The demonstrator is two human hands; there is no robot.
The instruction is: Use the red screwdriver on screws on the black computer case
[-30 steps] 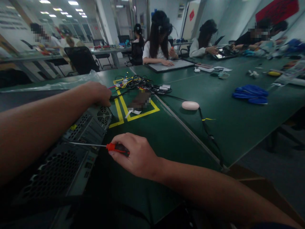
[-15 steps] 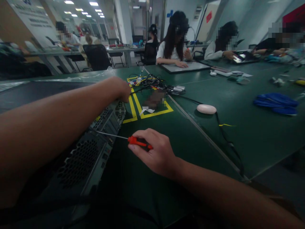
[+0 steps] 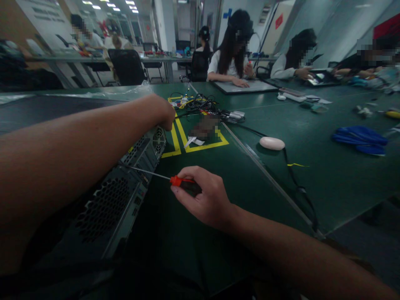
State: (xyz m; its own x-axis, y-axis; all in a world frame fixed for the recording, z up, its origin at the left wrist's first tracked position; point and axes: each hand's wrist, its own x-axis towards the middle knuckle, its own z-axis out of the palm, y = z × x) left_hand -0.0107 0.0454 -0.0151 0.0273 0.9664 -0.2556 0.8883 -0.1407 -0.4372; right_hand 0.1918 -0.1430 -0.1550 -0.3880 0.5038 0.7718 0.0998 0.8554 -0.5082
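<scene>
A desktop computer case (image 3: 125, 216) lies at the left with its rear panel of vents and ports facing me. My right hand (image 3: 208, 196) is closed round the red and black handle of a screwdriver (image 3: 184, 183). Its long thin shaft reaches left to the rear panel, where my left forearm partly hides the tip. Across the case stretches my left arm, and my left hand (image 3: 161, 110) is curled at the far rear corner, above a round fan grille. Most of its fingers are turned from view.
Beyond the case, a tangle of cables (image 3: 203, 104) lies by yellow tape marks (image 3: 206, 146) on the green table (image 3: 281, 200). A pale oval object (image 3: 271, 143), a black cord (image 3: 301, 189) and a blue bundle (image 3: 359, 139) are to the right. Several people sit farther back.
The red and black handle has turned a little in my right hand. My left hand stays at the far corner, and the whole view has shifted slightly.
</scene>
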